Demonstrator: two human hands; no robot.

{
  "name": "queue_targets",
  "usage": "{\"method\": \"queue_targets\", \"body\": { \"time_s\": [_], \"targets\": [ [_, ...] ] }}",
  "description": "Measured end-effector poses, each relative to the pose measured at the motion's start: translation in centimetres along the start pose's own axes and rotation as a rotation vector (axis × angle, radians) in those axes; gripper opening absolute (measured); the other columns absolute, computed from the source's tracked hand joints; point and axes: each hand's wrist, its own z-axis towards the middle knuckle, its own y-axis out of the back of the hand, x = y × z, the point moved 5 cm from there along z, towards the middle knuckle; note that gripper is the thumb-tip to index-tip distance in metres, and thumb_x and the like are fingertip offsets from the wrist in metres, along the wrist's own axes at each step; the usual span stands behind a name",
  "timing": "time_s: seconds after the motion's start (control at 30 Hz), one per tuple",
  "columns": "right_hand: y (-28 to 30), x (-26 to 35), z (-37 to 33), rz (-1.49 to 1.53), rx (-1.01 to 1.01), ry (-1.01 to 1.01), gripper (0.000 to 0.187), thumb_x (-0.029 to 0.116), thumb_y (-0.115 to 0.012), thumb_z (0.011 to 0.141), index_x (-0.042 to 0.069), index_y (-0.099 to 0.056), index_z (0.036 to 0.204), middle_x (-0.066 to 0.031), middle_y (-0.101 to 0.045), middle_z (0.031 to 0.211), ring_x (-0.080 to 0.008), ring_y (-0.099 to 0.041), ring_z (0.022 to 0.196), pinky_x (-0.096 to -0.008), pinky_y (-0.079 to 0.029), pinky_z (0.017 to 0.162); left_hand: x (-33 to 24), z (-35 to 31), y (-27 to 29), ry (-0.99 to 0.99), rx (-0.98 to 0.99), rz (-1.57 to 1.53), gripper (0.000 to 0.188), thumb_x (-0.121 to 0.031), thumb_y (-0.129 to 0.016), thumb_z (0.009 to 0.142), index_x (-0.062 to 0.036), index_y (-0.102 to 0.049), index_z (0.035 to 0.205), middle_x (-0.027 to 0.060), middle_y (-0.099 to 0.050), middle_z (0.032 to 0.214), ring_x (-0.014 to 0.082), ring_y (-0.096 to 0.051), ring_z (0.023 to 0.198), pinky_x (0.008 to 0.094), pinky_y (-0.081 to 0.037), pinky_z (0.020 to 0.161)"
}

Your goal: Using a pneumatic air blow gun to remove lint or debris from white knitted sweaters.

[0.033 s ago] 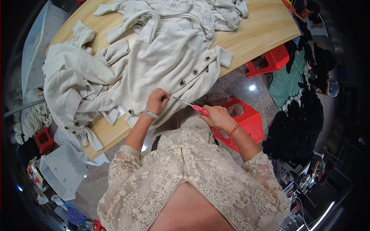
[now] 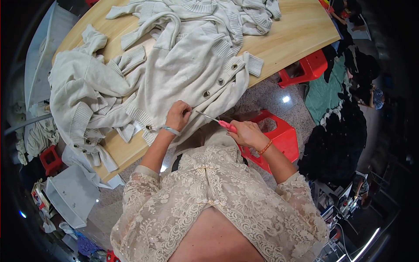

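Note:
A cream knit cardigan with dark buttons along its front edge lies on the table and hangs over the near edge toward my lap. My left hand is closed in a pinch at the cardigan's lower front; the bit of knit between the fingertips is mostly hidden. In my right hand is a tool with a red handle and a thin metal shaft, its fingers wrapped round the handle. The shaft's tip points left, close to my left fingertips and over the knit. Whether it is scissors or a hook I cannot make out.
More cream cardigans lie on the wooden table, to the left and at the back. Red plastic stools stand on the right. Dark garments and a green cloth lie beyond them. A pale bin is at lower left.

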Motion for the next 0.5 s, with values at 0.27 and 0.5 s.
{"method": "queue_targets", "body": {
  "time_s": [0.27,0.5],
  "targets": [
    [2.0,-2.5,-1.9,0.041,-0.159,-0.064,0.027,0.032,-0.062,0.089,0.009,-0.054,0.102,-0.0186,-0.064,0.086,-0.0398,-0.062,0.087,-0.0506,-0.049,0.074,-5.1,5.4,-3.2,-0.199,-0.129,0.126,0.031,-0.007,-0.070,0.074,-0.0049,-0.061,0.103,0.0152,-0.055,0.097,0.0339,-0.056,0.094,0.0414,-0.047,0.082],
    [2.3,-3.1,-1.6,-0.027,-0.091,-0.109,0.031,0.035,-0.061,0.088,0.006,-0.056,0.098,-0.0217,-0.066,0.087,-0.0412,-0.063,0.087,-0.0511,-0.050,0.073,-3.1,7.9,-4.4,-0.116,0.059,0.106,0.024,-0.001,-0.072,0.070,-0.0038,-0.056,0.087,0.0139,-0.055,0.087,0.0320,-0.058,0.078,0.0390,-0.048,0.069]
  ]
}}
